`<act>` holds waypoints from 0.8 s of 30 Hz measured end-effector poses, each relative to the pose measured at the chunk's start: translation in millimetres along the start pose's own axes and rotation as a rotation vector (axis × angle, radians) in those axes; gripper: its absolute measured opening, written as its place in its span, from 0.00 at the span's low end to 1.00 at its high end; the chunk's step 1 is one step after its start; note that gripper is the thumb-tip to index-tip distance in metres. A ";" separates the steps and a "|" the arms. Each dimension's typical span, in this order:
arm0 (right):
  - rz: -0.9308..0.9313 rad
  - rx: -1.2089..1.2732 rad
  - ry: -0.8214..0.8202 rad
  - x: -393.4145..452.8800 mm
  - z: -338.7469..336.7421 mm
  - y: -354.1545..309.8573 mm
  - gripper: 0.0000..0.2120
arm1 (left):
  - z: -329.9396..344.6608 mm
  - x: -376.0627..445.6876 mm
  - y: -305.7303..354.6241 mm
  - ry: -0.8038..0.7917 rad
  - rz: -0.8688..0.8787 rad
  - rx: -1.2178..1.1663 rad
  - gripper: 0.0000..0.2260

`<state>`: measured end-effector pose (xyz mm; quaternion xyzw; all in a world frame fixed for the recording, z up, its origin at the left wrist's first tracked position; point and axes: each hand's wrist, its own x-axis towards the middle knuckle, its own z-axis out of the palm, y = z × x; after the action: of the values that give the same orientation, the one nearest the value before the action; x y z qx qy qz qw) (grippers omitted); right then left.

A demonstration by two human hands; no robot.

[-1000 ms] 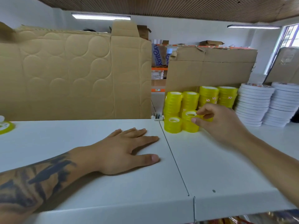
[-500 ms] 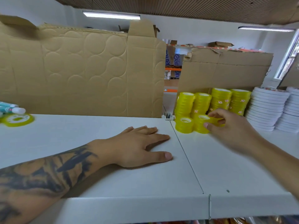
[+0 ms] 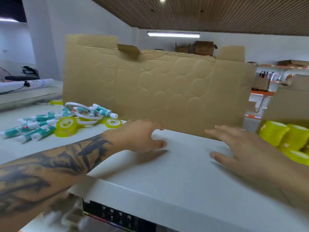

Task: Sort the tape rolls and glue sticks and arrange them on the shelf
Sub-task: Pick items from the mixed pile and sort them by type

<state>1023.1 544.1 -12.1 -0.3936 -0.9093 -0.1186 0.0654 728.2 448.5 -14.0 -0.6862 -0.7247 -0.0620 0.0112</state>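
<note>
Both hands are above a flat white shelf top [image 3: 175,164] under a ribbed brown ceiling [image 3: 217,12] with a strip light. The left hand [image 3: 140,136], on a tattooed forearm, has loosely curled fingers and holds nothing. The right hand [image 3: 242,148] is spread flat with straight fingers, low over the surface; blur hides whether it touches. Just beyond the fingertips stands a tall tan cardboard sheet [image 3: 158,84] embossed with circles, walling off the back. Bare shelf lies between the hands and runs to the front edge below the wrists. Left of the left hand lies a loose heap: teal-and-white glue sticks [image 3: 33,128], small yellow tape rolls [image 3: 66,127] and thin white tape rings [image 3: 83,111]. Right of the right hand, stacked yellow tape rolls [image 3: 274,134] stand upright at the frame edge.
</note>
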 end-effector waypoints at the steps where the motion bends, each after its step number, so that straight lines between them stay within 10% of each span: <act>1: -0.028 0.016 -0.023 10.1 -1.5 -17.7 0.33 | -1.0 -3.0 -17.2 0.006 -0.038 0.005 0.30; 11: -0.187 0.290 -0.166 86.8 14.8 -140.3 0.35 | -6.8 -9.9 -152.1 -0.023 -0.216 0.165 0.23; 24: -0.105 0.467 -0.242 85.8 31.2 -153.0 0.34 | 8.2 -7.0 -159.4 0.067 -0.099 0.093 0.12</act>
<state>852.0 511.2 -49.1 -0.3312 -0.9324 0.1391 0.0390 570.4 434.4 -34.7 -0.6458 -0.7590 -0.0516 0.0642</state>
